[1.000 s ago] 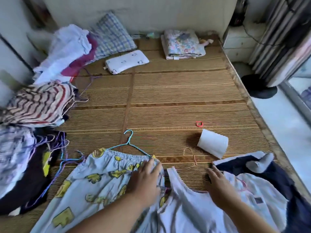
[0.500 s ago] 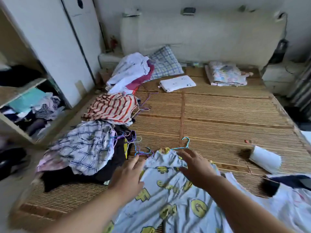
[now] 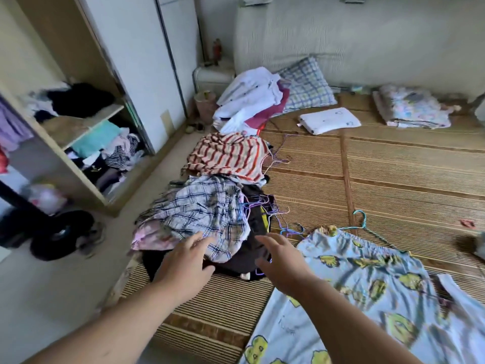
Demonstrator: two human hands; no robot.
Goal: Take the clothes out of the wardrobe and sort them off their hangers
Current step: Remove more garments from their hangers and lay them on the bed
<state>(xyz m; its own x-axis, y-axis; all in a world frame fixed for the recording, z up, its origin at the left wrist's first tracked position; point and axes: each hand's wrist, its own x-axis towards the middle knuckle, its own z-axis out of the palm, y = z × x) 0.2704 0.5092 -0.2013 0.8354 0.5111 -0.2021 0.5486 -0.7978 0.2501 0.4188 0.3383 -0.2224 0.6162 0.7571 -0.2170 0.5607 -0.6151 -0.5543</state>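
Note:
A pile of clothes on hangers lies along the bed's left edge: a plaid shirt (image 3: 202, 214) on top of dark garments (image 3: 252, 248), with purple wire hangers (image 3: 275, 214) sticking out. My left hand (image 3: 183, 266) reaches over the plaid shirt's near edge, fingers spread, holding nothing. My right hand (image 3: 283, 261) hovers over the dark garments, fingers relaxed and empty. Light blue trousers with yellow prints (image 3: 367, 285) lie flat to the right, a teal hanger (image 3: 367, 227) at their waistband. The open wardrobe (image 3: 86, 127) stands at left.
Further up the bamboo mat (image 3: 393, 179) lie a red-striped garment (image 3: 228, 156) and a white and maroon heap (image 3: 252, 101). A checked pillow (image 3: 307, 88), a small white pillow (image 3: 330, 123) and a folded floral blanket (image 3: 412, 109) sit by the headboard. A dark object (image 3: 60, 235) lies on the floor.
The view swung left from the white top and blue trousers to the hanger pile. Both hands left the trousers and moved left over the plaid shirt and dark clothes.

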